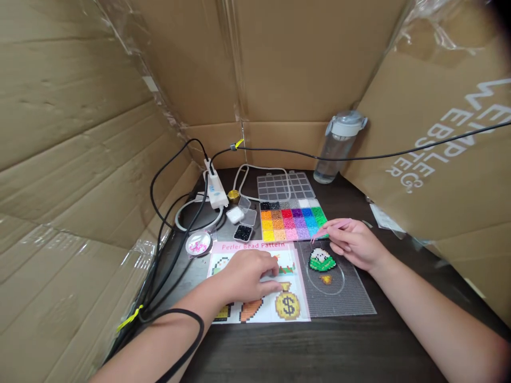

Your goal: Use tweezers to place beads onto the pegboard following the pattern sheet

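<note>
The right hand (355, 244) is clamped on one pair of pink tweezers (335, 225), and just to its left, on one grid-textured pegboard (353, 300), lies one bead figure (322, 263), white above, green below, edged in black with small dark marks on the white. One small yellow-orange bead patch (326, 279) sits nearer the wearer, below-left of that hand. The left hand (250, 274), its bent fingers apart, is over one printed pattern sheet (269, 315).

On the pattern sheet (270, 313) before me, a reddish heading (253, 246) reads "Perler Bead Pattern"; a printed money bag (288, 302) bears a dark dollar sign. On the cardboard wall (447, 197) to my right, slanted white capitals include "WEBSTER"; neighbouring lettering is unclear.
</note>
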Demonstrator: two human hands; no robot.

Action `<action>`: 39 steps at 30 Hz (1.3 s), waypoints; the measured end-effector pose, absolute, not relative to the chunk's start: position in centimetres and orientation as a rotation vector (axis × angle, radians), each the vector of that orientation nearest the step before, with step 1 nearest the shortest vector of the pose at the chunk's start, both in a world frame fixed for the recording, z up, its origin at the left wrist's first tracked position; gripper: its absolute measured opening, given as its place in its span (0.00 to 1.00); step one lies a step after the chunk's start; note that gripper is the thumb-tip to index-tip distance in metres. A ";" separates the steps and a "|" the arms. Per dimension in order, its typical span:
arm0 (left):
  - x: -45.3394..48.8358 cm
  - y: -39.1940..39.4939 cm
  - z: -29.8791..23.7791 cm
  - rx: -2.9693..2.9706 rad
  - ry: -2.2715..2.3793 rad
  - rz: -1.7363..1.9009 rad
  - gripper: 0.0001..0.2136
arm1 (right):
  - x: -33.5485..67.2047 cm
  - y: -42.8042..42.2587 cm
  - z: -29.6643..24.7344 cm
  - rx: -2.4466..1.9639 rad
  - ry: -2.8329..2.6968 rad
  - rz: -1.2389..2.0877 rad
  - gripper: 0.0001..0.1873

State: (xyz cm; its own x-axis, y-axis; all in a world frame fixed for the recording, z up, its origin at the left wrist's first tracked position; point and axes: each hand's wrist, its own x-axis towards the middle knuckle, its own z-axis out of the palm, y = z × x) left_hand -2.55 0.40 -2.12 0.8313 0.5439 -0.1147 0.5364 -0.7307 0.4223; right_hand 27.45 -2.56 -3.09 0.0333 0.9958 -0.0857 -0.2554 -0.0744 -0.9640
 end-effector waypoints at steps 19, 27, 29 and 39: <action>-2.2 0.5 -1.7 2.585 0.780 0.022 0.12 | 28.0 -2.6 -3.1 -1.111 -0.896 1.409 0.21; -2.0 0.5 -2.1 2.552 0.746 0.027 0.13 | 28.9 -2.8 -3.1 -1.159 -0.937 1.403 0.13; -2.0 0.6 -2.0 2.549 0.738 0.036 0.13 | 28.9 -2.7 -3.1 -1.163 -0.936 1.390 0.13; -2.0 0.8 -2.1 2.506 0.764 0.040 0.13 | 28.7 -2.8 -2.7 -1.156 -0.940 1.389 0.15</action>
State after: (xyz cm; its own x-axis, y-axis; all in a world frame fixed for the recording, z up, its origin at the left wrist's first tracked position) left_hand -1.96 0.81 -2.10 0.8409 0.5281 -0.1181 0.5131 -0.7086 0.4844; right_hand 28.69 -2.82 -2.72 0.0177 0.9888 -0.1485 -0.2295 -0.1405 -0.9631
